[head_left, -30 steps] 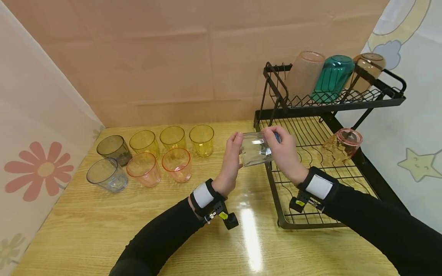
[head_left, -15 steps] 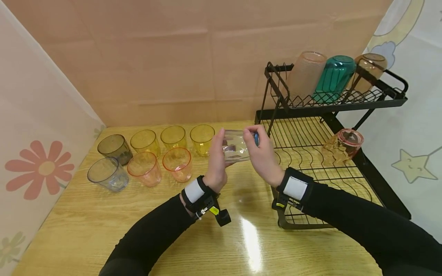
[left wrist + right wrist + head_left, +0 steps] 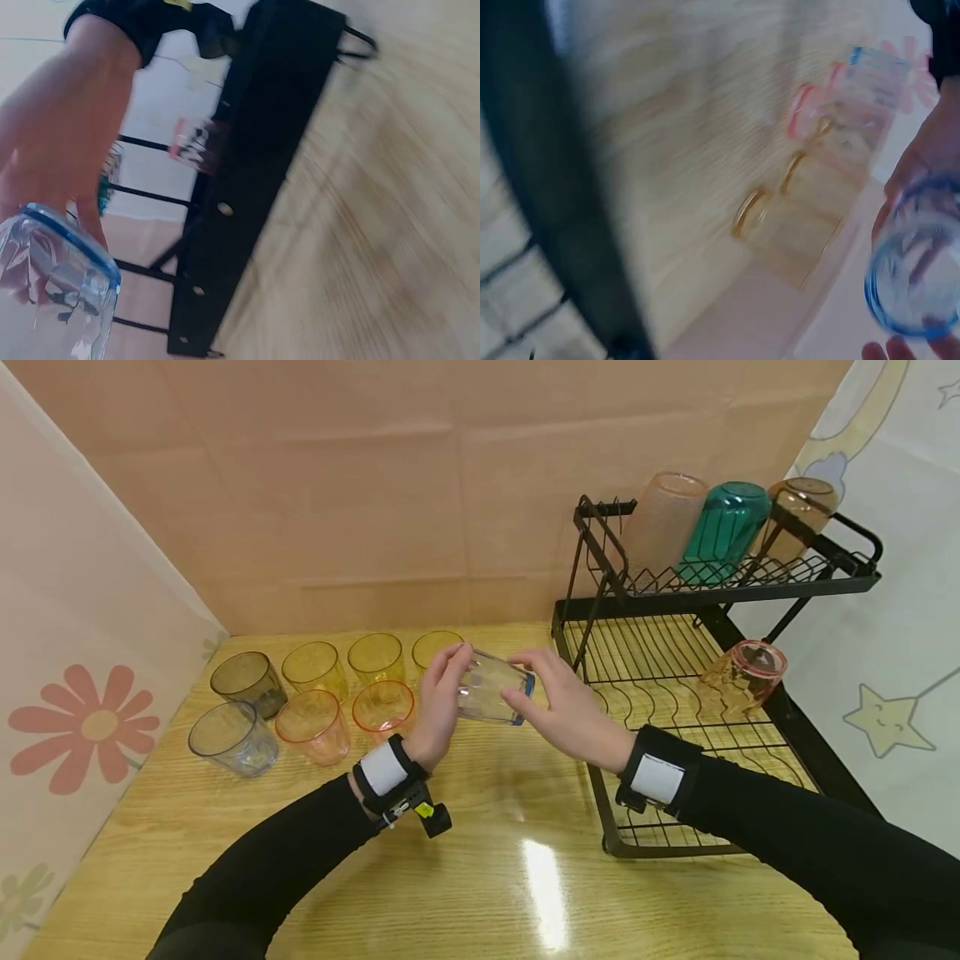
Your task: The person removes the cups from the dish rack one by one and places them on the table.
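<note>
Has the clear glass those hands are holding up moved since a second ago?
Yes: in the head view, the clear glass has shifted left, away from the black rack.

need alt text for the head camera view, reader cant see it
A person's left hand grips a clear, blue-edged tumbler tilted above a pale wooden table, the right hand at its blue end. To the left stand seven transparent tumblers in two rows; to the right, a two-tier black metal rack holds four tumblers.
</note>
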`<control>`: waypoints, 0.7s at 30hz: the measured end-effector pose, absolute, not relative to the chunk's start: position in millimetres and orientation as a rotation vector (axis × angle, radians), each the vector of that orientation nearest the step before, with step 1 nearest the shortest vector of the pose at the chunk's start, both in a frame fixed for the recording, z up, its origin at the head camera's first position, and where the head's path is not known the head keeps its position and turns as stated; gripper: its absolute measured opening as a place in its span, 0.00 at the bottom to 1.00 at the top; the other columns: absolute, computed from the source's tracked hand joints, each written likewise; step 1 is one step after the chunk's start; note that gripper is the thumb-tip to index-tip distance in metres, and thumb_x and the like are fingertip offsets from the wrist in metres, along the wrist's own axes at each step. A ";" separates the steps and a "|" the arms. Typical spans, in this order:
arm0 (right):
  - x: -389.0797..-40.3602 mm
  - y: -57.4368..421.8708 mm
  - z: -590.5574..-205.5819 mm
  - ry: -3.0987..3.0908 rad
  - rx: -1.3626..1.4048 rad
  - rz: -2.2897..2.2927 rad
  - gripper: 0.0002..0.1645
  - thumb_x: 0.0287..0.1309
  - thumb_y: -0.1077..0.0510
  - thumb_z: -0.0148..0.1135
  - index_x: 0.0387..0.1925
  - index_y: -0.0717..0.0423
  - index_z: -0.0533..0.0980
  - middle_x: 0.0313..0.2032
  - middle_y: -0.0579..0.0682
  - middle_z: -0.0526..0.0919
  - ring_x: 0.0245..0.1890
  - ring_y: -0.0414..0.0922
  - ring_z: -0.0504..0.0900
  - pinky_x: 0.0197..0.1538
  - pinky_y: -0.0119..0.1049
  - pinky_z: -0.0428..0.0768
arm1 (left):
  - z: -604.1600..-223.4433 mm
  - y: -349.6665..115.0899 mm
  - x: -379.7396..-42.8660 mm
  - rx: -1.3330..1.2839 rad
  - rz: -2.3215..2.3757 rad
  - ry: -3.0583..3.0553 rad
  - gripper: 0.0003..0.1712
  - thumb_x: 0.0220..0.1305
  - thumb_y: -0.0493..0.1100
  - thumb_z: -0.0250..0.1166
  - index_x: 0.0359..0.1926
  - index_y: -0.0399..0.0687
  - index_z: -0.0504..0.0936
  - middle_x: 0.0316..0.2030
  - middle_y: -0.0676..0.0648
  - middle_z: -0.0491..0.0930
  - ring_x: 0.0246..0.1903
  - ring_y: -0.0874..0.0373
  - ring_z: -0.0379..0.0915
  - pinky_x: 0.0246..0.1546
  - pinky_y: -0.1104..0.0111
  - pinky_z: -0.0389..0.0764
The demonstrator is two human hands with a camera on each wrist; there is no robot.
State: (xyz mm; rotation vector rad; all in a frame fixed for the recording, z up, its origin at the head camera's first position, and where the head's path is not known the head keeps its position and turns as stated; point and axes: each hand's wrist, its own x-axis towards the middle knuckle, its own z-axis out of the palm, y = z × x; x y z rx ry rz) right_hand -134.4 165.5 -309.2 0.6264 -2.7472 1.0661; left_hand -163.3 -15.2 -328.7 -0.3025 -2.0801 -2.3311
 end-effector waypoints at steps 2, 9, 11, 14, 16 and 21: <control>-132.1 171.1 -309.4 -2.791 0.661 0.921 0.34 0.66 0.39 0.55 0.63 0.56 0.68 0.63 0.54 0.68 0.61 0.53 0.68 0.55 0.54 0.73 | -330.5 -19.3 -164.4 -0.340 -2.273 -2.148 0.22 0.74 0.50 0.51 0.57 0.38 0.72 0.46 0.39 0.74 0.43 0.49 0.73 0.43 0.59 0.77; -117.3 191.1 -315.3 -2.829 0.878 0.520 0.36 0.60 0.36 0.60 0.62 0.54 0.71 0.65 0.56 0.67 0.61 0.56 0.69 0.53 0.57 0.74 | -337.3 -30.2 -169.5 -0.437 -2.015 -2.437 0.22 0.72 0.51 0.55 0.59 0.43 0.72 0.49 0.40 0.72 0.44 0.48 0.71 0.36 0.62 0.75; -113.5 197.5 -316.4 -2.830 0.928 0.442 0.37 0.60 0.35 0.60 0.62 0.54 0.71 0.66 0.56 0.66 0.62 0.57 0.68 0.55 0.58 0.72 | -338.3 -32.4 -171.2 -0.471 -1.904 -2.547 0.24 0.71 0.54 0.56 0.60 0.46 0.72 0.50 0.41 0.73 0.44 0.48 0.72 0.37 0.61 0.74; -109.9 207.2 -317.8 -2.834 0.939 0.360 0.38 0.60 0.34 0.59 0.63 0.53 0.71 0.66 0.56 0.65 0.62 0.57 0.68 0.53 0.58 0.73 | -339.8 -35.2 -173.9 -0.524 -1.698 -2.708 0.28 0.70 0.59 0.56 0.62 0.48 0.70 0.52 0.42 0.72 0.44 0.48 0.73 0.37 0.59 0.76; -108.7 213.1 -318.1 -2.837 0.927 0.324 0.39 0.59 0.33 0.59 0.63 0.53 0.71 0.66 0.57 0.65 0.62 0.58 0.68 0.52 0.58 0.74 | -340.7 -36.6 -175.3 -0.565 -1.531 -2.795 0.31 0.68 0.62 0.56 0.63 0.48 0.70 0.53 0.41 0.72 0.44 0.48 0.73 0.38 0.58 0.76; -108.9 229.4 -318.3 -2.842 0.901 0.254 0.40 0.59 0.34 0.60 0.63 0.55 0.71 0.65 0.59 0.65 0.62 0.59 0.68 0.53 0.59 0.73 | -343.4 -38.6 -177.7 -0.617 -1.175 -2.935 0.34 0.66 0.66 0.55 0.63 0.51 0.71 0.55 0.42 0.72 0.50 0.48 0.72 0.39 0.58 0.76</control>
